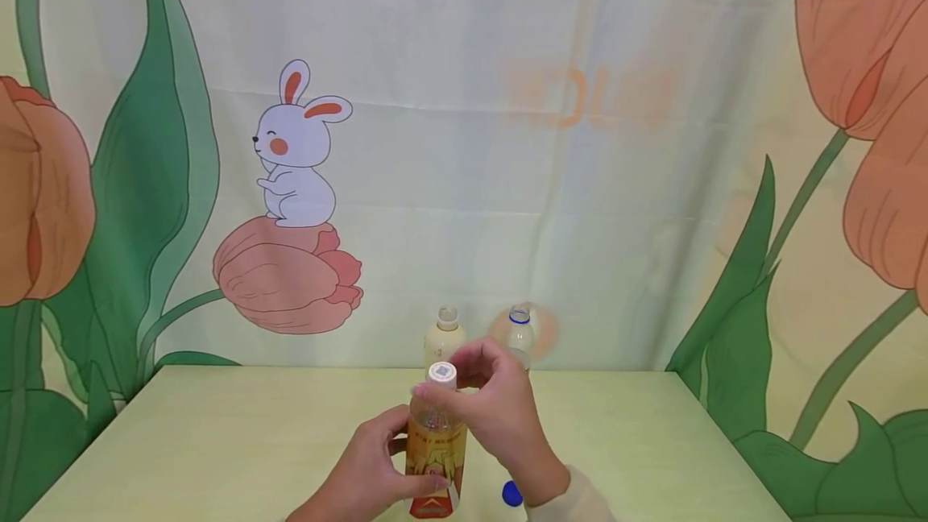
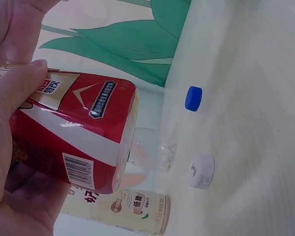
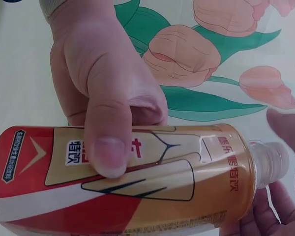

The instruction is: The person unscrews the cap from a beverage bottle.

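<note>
A drink bottle [image 1: 435,457] with a red and yellow label stands near the table's front. My left hand [image 1: 377,457] grips it low on its body, the thumb [image 3: 108,147] across the label. At the top, my right hand [image 1: 496,397] curls around the white cap [image 1: 442,371], which carries a grey print. In the right wrist view, that hand's thumb [image 3: 287,129] lies on one side of the neck [image 3: 271,163] and its bent fingers [image 3: 265,214] on the other. Some of the right fingers are hidden behind the bottle in the head view.
Farther back stand a cream bottle [image 1: 444,338] and a clear bottle [image 1: 519,334] with a blue neck ring, both without caps. A blue cap [image 1: 512,494] and a loose white cap [image 2: 202,171] lie on the table [image 1: 217,441]. A printed curtain [image 1: 464,143] hangs behind.
</note>
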Action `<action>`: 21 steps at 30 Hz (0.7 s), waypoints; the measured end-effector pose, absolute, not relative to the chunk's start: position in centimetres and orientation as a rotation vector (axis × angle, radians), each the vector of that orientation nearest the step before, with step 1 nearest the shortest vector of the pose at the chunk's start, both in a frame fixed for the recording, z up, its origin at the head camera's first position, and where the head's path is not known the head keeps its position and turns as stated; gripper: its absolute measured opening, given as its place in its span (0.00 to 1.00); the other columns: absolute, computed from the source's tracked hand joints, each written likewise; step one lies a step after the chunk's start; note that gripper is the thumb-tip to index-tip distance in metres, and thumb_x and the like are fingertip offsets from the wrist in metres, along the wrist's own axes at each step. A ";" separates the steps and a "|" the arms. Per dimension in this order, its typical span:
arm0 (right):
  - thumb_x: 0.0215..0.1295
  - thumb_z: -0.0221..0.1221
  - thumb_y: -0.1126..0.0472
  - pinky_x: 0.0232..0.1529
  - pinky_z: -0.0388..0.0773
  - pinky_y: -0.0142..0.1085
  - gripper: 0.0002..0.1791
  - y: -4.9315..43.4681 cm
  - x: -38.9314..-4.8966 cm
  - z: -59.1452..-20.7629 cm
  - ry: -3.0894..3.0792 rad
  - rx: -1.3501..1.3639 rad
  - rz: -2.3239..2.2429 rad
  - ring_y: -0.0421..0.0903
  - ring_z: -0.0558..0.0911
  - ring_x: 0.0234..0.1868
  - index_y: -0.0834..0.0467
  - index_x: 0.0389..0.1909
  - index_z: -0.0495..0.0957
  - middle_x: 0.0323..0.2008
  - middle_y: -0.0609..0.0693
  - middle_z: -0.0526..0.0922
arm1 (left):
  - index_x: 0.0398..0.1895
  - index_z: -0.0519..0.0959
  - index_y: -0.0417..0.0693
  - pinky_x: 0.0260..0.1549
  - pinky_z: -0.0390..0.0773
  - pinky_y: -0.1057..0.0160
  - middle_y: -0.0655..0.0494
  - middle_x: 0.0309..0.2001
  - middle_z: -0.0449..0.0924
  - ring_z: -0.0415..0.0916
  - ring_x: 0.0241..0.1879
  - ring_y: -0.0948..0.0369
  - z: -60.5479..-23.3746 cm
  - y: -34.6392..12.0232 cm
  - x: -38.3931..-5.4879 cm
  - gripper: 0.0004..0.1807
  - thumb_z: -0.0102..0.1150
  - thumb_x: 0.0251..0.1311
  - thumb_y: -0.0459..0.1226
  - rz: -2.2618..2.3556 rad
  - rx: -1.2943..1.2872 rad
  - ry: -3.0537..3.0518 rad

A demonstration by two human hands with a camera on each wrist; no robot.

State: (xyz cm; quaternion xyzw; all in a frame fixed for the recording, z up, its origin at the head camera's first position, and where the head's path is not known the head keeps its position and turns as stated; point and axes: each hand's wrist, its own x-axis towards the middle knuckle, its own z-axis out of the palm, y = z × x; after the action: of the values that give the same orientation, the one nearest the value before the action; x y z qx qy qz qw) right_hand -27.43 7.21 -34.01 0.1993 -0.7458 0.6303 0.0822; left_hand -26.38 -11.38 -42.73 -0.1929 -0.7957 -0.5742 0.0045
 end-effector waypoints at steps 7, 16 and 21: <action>0.55 0.77 0.54 0.48 0.84 0.38 0.16 7.0 -27.8 -34.0 -2.248 0.656 1.866 0.46 0.85 0.42 0.53 0.42 0.87 0.40 0.50 0.89 | 0.61 0.77 0.53 0.59 0.83 0.55 0.57 0.56 0.82 0.81 0.56 0.56 -42.9 -11.9 -26.5 0.36 0.81 0.48 0.50 -1.798 -0.577 -2.489; 0.63 0.71 0.61 0.48 0.83 0.32 0.17 7.1 -28.9 -34.0 -2.229 0.851 1.989 0.44 0.83 0.45 0.59 0.52 0.86 0.47 0.57 0.85 | 0.61 0.76 0.50 0.58 0.84 0.58 0.54 0.57 0.82 0.81 0.55 0.56 -43.0 -12.4 -27.0 0.36 0.81 0.49 0.47 -1.791 -0.588 -2.465; 0.61 0.72 0.60 0.50 0.82 0.35 0.17 7.0 -29.3 -34.1 -2.247 0.849 1.962 0.45 0.84 0.44 0.58 0.51 0.85 0.46 0.57 0.89 | 0.62 0.76 0.52 0.58 0.84 0.58 0.55 0.57 0.82 0.81 0.56 0.55 -43.2 -12.8 -27.3 0.37 0.81 0.49 0.48 -1.776 -0.589 -2.473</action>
State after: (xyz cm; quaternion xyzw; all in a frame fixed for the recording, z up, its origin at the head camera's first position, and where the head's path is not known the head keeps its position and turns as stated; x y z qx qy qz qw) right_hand -29.30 7.00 -34.10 0.2735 -0.7244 0.6325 0.0198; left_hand -27.29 -12.78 -43.19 -0.1898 -0.7973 -0.5726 0.0205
